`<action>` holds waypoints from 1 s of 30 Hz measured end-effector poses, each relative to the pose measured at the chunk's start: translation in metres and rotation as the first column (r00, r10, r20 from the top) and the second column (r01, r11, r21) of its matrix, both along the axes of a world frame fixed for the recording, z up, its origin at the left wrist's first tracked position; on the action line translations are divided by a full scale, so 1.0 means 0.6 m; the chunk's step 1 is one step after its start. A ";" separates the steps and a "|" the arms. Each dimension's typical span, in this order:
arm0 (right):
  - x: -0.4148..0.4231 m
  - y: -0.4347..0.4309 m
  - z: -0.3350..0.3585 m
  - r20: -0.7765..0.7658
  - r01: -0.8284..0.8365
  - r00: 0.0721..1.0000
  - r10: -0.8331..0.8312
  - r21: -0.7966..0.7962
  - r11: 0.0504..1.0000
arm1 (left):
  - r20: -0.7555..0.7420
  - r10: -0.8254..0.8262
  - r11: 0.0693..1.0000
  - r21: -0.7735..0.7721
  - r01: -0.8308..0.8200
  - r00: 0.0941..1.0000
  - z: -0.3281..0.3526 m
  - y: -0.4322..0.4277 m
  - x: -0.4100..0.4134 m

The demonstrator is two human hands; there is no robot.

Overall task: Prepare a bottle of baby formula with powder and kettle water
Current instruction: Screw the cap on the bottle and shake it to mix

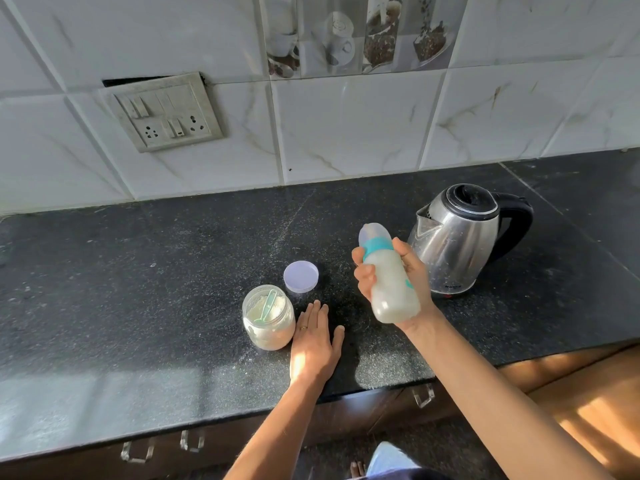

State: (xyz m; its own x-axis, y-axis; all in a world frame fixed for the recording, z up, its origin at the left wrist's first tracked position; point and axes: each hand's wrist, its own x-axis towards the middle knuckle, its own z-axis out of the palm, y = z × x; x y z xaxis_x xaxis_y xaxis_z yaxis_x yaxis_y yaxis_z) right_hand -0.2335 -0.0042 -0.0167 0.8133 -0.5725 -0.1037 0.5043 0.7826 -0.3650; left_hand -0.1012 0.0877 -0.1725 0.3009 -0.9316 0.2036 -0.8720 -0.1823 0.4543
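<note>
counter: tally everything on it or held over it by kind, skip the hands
baby bottle, in the right hand: 1
kettle: 1
powder jar: 1
jar lid: 1
scoop, inside the jar: 1
total: 5

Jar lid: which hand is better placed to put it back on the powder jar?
Probably left: the left hand lies flat on the counter beside the open powder jar, the lid just beyond its fingertips, while the right hand grips the bottle.
</note>
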 end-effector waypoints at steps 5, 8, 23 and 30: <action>0.003 0.000 0.012 0.018 -0.002 1.000 0.002 0.017 1.000 | -0.004 0.002 1.000 -0.003 -0.002 1.000 0.000 0.000 0.000; 0.006 -0.004 0.007 0.083 -0.080 0.994 0.077 0.023 0.997 | -0.006 0.000 1.000 -0.006 0.000 1.000 0.000 0.000 -0.001; 0.004 0.015 -0.002 -0.028 -0.143 0.990 0.140 -0.157 0.977 | 0.016 -0.001 1.000 -0.027 0.002 1.000 -0.003 0.000 0.000; 0.015 0.018 0.007 0.050 -0.164 0.983 0.178 -0.214 0.963 | 0.015 0.001 1.000 -0.028 -0.001 1.000 -0.003 0.000 0.001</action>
